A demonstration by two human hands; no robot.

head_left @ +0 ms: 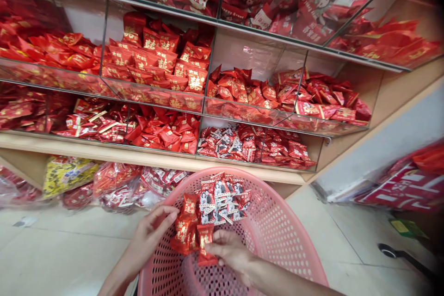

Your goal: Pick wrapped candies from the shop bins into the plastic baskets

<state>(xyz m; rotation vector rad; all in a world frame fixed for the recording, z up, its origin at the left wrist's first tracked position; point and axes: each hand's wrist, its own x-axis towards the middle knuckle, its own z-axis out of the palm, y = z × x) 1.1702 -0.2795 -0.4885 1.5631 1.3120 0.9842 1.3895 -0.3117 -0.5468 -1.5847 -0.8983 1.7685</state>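
Observation:
In the head view, my right hand (231, 252) pinches a small red wrapped candy (205, 243) with gold print between thumb and fingers. It is inside a pink perforated plastic basket (291, 236). My left hand (152, 229) is at the basket's left rim, fingers loosely curved, tips beside other red-and-gold candies (185, 226); nothing shows in it. Behind these candies, a group of red, black and white candy packets (222, 199) with printed figures lies in neat rows in the basket.
Beyond the basket stands a wooden shelf (166, 157) with clear-fronted compartments of red candies (159, 62). Bagged packets, one a yellow bag (69, 173), lie below it. On the right are a red printed bag (402, 189) and a dark object on the tiled floor (58, 254).

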